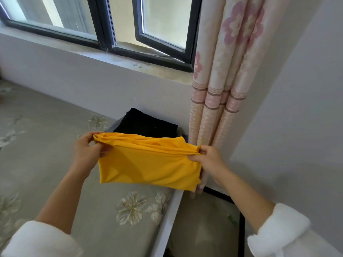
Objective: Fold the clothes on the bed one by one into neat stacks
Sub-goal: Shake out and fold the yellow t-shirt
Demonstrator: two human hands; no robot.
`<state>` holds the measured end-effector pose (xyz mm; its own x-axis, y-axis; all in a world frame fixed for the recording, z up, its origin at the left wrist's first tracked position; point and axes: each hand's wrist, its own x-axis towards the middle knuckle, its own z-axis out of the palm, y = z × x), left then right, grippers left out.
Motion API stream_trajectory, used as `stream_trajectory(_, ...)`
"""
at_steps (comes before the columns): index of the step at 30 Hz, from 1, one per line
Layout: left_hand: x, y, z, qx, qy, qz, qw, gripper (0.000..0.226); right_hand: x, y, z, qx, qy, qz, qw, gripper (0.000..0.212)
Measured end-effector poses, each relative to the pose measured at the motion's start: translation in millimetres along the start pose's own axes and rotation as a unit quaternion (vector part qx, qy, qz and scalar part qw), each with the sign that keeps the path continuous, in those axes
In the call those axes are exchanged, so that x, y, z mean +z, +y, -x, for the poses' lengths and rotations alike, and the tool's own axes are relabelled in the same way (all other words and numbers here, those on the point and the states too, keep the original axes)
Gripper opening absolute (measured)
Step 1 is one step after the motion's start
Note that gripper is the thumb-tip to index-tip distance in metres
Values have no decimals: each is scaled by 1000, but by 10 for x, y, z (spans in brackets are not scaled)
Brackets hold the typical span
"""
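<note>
Yellow garment (148,164) stretched, left hand (87,149), right hand (207,157) (both pinching corners)

No legible txt, labels, brands or nos. anywhere in view.

Soft daylight comes in through the window (74,17) ahead of me, its panes washed out almost to white. The room is evenly bright, with no hard glare. A dim shadow lies across the yellow cloth (148,164) I hold, and the bed (46,145) shows only faint shading. The wide lens bows the window frame and walls. My white sleeves (37,240) look soft and overexposed.
</note>
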<state>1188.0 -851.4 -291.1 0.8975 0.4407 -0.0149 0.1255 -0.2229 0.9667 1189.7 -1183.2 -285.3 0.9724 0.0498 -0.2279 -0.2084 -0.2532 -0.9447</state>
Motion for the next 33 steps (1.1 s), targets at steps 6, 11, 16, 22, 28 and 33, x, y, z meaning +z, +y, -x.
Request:
stream_trajectory(6,-27,-21,-1051,7,-6,10,1000,23,433,-164,-893,30,-10,-35,999,18)
stream_trajectory(11,48,10,-1854,35,-38,-11,999,31,614,-226,-1495,69,8,-65,996,14)
stream_trajectory(16,523,-99,-2711,14,-88,-27,996,27,727,-174,-2055,98,69,-69,990,14)
stream_trajectory(22,1246,-505,-3297,-15,-119,-47,992,31,770,99,-2720,160,139,-30,977,6)
stream_trajectory(28,1541,-1102,-3036,44,-140,-176,973,59,848,500,-3061,159,152,158,963,30)
stream_trajectory(33,1564,-1448,-2584,203,-212,-365,883,52,1218,740,-2842,-84,26,431,898,57)
